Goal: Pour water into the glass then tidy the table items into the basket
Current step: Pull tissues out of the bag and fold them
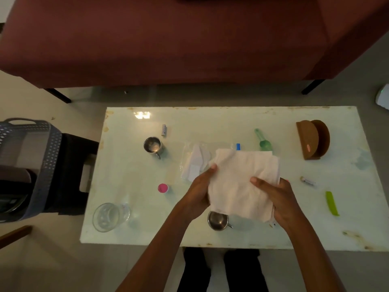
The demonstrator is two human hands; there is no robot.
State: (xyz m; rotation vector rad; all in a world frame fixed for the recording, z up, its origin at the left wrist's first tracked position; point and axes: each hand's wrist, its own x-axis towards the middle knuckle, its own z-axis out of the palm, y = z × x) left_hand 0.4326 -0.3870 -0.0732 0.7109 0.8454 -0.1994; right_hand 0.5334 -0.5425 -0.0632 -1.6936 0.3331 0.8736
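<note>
While we hold the white folded cloth [242, 184] above the pale glass-topped table [231, 123], our left hand [197, 192] pinches its left edge and our right hand [277, 199] grips its right side. Well apart, the clear drinking glass [109, 217] sits near the table's front-left corner, and the grey perforated plastic basket [31, 165] stands off the table's left side.
</note>
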